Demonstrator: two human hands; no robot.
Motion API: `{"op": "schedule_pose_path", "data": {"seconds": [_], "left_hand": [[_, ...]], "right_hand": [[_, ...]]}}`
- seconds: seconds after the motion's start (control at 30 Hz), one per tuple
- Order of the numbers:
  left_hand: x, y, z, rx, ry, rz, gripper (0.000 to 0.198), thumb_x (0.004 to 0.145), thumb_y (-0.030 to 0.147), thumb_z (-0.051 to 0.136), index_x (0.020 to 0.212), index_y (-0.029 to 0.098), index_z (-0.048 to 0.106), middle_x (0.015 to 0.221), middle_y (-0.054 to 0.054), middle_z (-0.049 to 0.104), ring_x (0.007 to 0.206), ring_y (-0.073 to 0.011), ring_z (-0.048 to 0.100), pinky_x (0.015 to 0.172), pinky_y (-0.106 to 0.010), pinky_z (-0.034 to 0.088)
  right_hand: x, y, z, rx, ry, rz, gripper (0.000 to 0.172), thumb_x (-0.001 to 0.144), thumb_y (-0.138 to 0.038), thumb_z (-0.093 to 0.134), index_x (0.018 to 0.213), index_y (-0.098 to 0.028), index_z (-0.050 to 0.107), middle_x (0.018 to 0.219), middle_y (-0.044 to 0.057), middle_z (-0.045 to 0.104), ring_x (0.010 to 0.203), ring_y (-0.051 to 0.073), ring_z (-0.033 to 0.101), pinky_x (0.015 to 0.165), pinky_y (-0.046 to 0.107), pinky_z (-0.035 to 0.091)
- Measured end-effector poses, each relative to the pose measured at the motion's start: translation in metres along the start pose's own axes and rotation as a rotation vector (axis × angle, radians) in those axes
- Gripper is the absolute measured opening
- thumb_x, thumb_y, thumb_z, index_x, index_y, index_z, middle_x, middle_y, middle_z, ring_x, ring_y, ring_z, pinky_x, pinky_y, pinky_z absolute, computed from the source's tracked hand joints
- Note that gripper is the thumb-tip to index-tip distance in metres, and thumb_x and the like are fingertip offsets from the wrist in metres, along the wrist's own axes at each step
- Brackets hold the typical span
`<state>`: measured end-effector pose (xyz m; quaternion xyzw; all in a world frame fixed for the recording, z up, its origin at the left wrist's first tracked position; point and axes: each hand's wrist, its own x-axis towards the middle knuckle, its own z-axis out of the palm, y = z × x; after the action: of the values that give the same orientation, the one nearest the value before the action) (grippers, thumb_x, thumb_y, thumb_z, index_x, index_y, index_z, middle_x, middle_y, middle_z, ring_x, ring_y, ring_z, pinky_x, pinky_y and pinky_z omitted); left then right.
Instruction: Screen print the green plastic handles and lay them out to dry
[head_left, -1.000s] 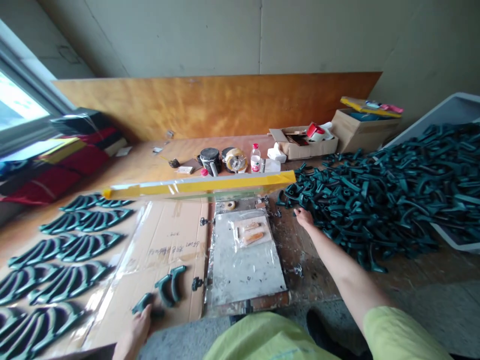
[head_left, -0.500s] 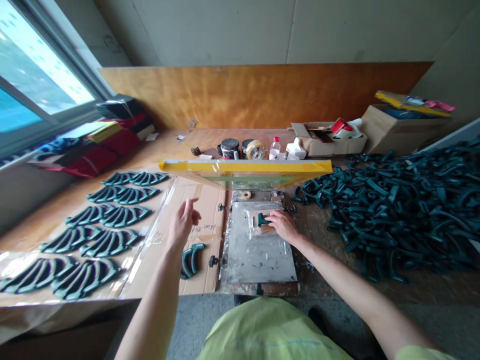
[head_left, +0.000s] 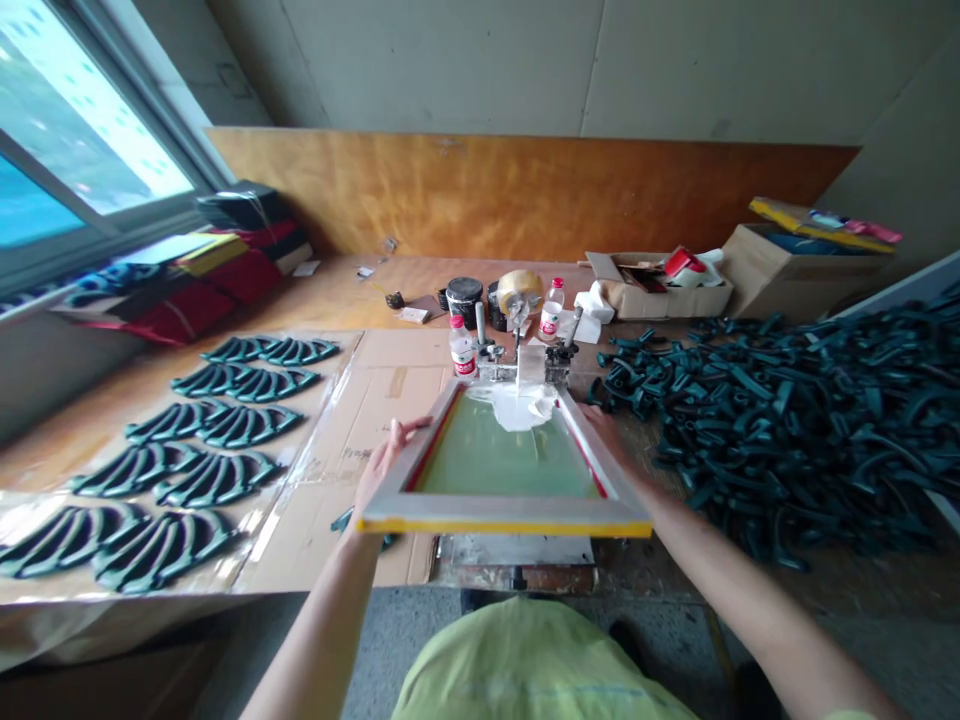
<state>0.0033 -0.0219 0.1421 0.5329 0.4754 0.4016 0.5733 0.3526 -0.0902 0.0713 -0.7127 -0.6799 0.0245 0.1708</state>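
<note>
Both my hands grip the side bars of a silkscreen printing frame [head_left: 504,521] with a yellow front edge and green mesh. My left hand [head_left: 390,462] holds the left bar, and my right hand [head_left: 601,422] holds the right bar. White ink [head_left: 517,408] lies across the far end of the mesh. Metal hinge clamps [head_left: 521,362] hold that far end. Under the tilted frame, the printing board [head_left: 517,549] is mostly hidden. Near my left wrist, a dark green plastic handle [head_left: 346,520] pokes out from below the frame.
Rows of dark green handles [head_left: 217,480] lie on cardboard [head_left: 337,545] at left. A large heap of them [head_left: 780,420] covers the bench at right. A water bottle [head_left: 463,348], ink tin [head_left: 465,300], tape roll [head_left: 519,290] and cardboard boxes [head_left: 660,285] stand behind.
The screen frame has swung down toward me from its raised position. Both hands have moved onto its side bars, and it now covers the printing board and the handle left there.
</note>
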Motion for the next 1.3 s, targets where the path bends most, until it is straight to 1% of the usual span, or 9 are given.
{"op": "schedule_pose_path", "data": {"seconds": [0.17,0.23,0.37,0.5,0.63,0.87,1.07,1.2,1.3], "left_hand": [[-0.027,-0.075,-0.007,0.145,-0.04,-0.208,0.078,0.075,0.062,0.065,0.141,0.023,0.051,0.088,-0.004,0.071,0.084,-0.0219,0.066,0.071,-0.03,0.051],[-0.027,-0.098,-0.005,0.186,-0.017,-0.217,0.085,0.075,0.06,0.065,0.147,0.023,0.042,0.076,0.001,0.066,0.068,-0.0171,0.062,0.063,-0.027,0.048],[-0.021,-0.122,-0.004,0.214,-0.021,-0.207,0.082,0.078,0.059,0.06,0.148,0.021,0.04,0.07,0.003,0.06,0.06,-0.0131,0.056,0.056,-0.023,0.043],[-0.021,-0.122,-0.005,0.212,-0.048,-0.236,0.079,0.079,0.061,0.058,0.144,0.019,0.045,0.077,0.0,0.066,0.07,-0.0166,0.062,0.063,-0.025,0.047],[-0.023,-0.121,-0.005,0.209,-0.035,-0.236,0.076,0.079,0.06,0.058,0.142,0.02,0.048,0.078,-0.001,0.067,0.072,-0.018,0.063,0.064,-0.027,0.049],[-0.024,-0.12,-0.003,0.223,0.003,-0.225,0.073,0.077,0.06,0.061,0.137,0.019,0.054,0.077,-0.002,0.069,0.07,-0.0188,0.064,0.063,-0.027,0.049],[-0.025,-0.116,-0.004,0.215,0.009,-0.219,0.075,0.077,0.063,0.06,0.138,0.02,0.051,0.078,-0.001,0.068,0.069,-0.0172,0.063,0.061,-0.026,0.047],[-0.026,-0.113,-0.003,0.207,0.021,-0.219,0.074,0.076,0.063,0.062,0.135,0.019,0.054,0.078,-0.002,0.069,0.067,-0.0174,0.063,0.06,-0.026,0.047],[-0.029,-0.101,-0.001,0.183,0.022,-0.237,0.074,0.075,0.062,0.063,0.133,0.018,0.055,0.079,-0.002,0.07,0.069,-0.0184,0.065,0.061,-0.026,0.049]], "right_hand": [[0.061,-0.012,-0.025,0.027,0.162,-0.025,0.047,0.088,-0.02,0.059,0.134,-0.014,0.052,0.136,0.015,0.051,0.12,0.024,0.049,0.102,0.035,0.042],[0.082,-0.029,-0.025,-0.021,0.083,-0.104,0.051,0.081,-0.014,0.065,0.131,-0.014,0.052,0.133,0.015,0.053,0.12,0.025,0.049,0.099,0.035,0.043],[0.095,-0.048,-0.016,-0.122,-0.152,-0.068,0.027,0.082,-0.013,0.062,0.109,-0.017,0.063,0.102,0.011,0.067,0.101,0.024,0.059,0.085,0.031,0.047],[0.076,-0.058,0.0,-0.192,-0.247,-0.012,0.015,0.085,-0.017,0.057,0.097,-0.013,0.066,0.094,0.013,0.069,0.093,0.024,0.061,0.08,0.03,0.046],[0.039,-0.072,0.007,-0.179,-0.267,-0.194,0.021,0.083,-0.006,0.05,0.095,-0.014,0.066,0.097,0.011,0.068,0.098,0.021,0.057,0.08,0.027,0.044],[0.025,-0.061,-0.027,-0.077,-0.362,-0.5,0.018,0.078,-0.003,0.056,0.08,-0.019,0.064,0.085,0.004,0.066,0.088,0.019,0.057,0.069,0.026,0.04],[0.026,-0.061,-0.005,-0.057,-0.126,-0.364,0.021,0.083,-0.002,0.051,0.087,-0.016,0.067,0.093,0.009,0.065,0.092,0.021,0.054,0.074,0.029,0.042],[0.005,-0.054,0.0,0.017,-0.127,-0.482,0.025,0.085,-0.002,0.05,0.093,-0.017,0.068,0.095,0.008,0.064,0.094,0.02,0.054,0.077,0.029,0.044],[0.023,-0.048,-0.011,0.107,-0.13,-0.425,0.022,0.086,-0.009,0.059,0.103,-0.021,0.067,0.097,0.004,0.065,0.093,0.018,0.057,0.078,0.027,0.045]]}}
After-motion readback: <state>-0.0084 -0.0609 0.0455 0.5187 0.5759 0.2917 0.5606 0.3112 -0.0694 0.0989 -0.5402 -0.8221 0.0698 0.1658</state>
